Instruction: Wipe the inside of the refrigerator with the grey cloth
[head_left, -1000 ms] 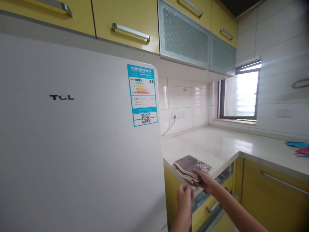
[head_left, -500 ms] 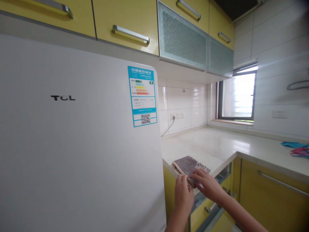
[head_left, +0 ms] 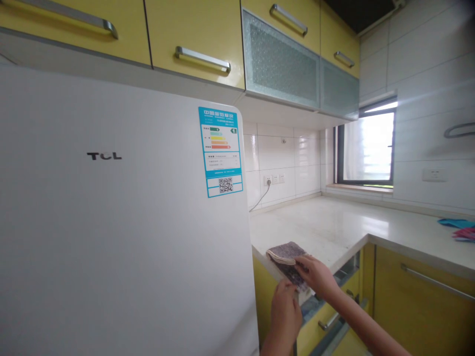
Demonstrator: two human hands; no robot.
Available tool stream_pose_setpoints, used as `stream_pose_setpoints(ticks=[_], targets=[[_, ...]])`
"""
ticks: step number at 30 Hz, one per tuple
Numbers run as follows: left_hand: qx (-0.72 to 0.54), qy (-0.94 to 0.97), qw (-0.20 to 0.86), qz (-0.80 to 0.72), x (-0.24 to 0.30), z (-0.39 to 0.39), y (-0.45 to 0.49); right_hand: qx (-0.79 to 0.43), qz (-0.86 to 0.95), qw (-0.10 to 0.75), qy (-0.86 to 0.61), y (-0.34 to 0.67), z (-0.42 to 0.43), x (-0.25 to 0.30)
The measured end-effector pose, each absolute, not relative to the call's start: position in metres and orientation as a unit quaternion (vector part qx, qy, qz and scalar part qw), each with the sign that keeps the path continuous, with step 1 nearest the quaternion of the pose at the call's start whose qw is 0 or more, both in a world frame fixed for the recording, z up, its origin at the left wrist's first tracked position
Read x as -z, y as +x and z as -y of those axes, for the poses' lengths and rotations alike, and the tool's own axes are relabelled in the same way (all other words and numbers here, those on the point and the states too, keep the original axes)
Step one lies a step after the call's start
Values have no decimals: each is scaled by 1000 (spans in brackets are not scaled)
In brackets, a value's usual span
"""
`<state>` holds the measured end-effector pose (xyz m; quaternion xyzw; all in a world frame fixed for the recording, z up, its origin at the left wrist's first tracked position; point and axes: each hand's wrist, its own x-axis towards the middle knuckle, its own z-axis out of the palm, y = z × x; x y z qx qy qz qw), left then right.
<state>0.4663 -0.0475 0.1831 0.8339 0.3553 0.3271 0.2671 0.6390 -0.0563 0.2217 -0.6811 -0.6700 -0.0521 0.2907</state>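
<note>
A grey-brown patterned cloth [head_left: 285,252] with a pale edge lies folded at the front edge of the white countertop [head_left: 311,217], beside the fridge. My right hand [head_left: 315,274] pinches the cloth's upper layers at their right end and holds them folded back. Lower down, my left hand [head_left: 285,301] has its fingers closed at the cloth's near corner, by the counter edge. The fingertips of the left hand are partly hidden, but they appear to grip that corner.
A white fridge [head_left: 148,237] fills the left side. Yellow cabinets [head_left: 196,39] hang overhead. Below the counter, a drawer with a metal handle [head_left: 329,321] stands near my forearm. Blue and pink cloths [head_left: 463,233] lie at the far right. A cord [head_left: 261,195] runs from a wall socket.
My right hand has lifted the cloth's upper layers and folded them back, baring a lower layer. My left hand has dropped slightly with the near corner. The view has shifted a little.
</note>
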Motion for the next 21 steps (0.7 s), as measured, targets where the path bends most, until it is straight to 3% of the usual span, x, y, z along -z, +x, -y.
stream_pose_setpoints(ticks=[7,12,18,21], targets=[[-339,820,285,-364,-189,48,459,51,758,253,-599,632,78,-199],[-334,831,193,-401,-207,46,459,110,712,298,-626,671,68,-190],[-160,905,204,-338,-209,45,460,85,692,238,-676,707,59,-150],[-140,904,203,-348,-208,57,453,66,688,238,-683,709,62,-137]])
